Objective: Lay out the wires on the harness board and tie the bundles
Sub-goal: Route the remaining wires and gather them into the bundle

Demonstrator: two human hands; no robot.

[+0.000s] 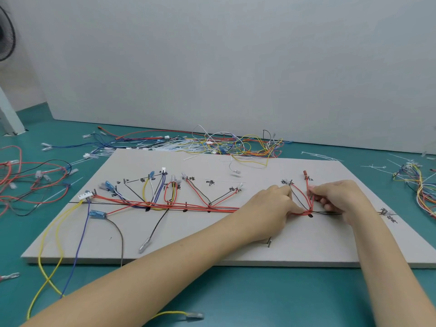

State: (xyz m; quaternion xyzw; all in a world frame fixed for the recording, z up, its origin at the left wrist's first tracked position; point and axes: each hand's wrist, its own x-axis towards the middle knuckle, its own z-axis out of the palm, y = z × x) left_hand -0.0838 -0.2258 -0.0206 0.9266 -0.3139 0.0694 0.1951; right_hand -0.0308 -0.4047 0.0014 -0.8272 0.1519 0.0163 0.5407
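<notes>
A grey harness board [236, 244] lies on the teal floor, marked with black lines and labels. A trunk of red wires [165, 205] runs left to right along it, with yellow, blue, black and white branches rising to clear terminals. At the right end the red wires [304, 201] fan up to two terminals. My left hand [271, 208] pinches the red bundle at that junction. My right hand [335, 197] pinches a red wire just right of it, fingers curled. The knot point between my fingers is partly hidden.
A white connector [85, 196] sits at the board's left end, with yellow and blue wires [59, 244] trailing off the front edge. Loose wire piles lie behind the board [236, 145], at the left [28, 182] and at the right [420, 187]. A fan [6, 36] stands far left.
</notes>
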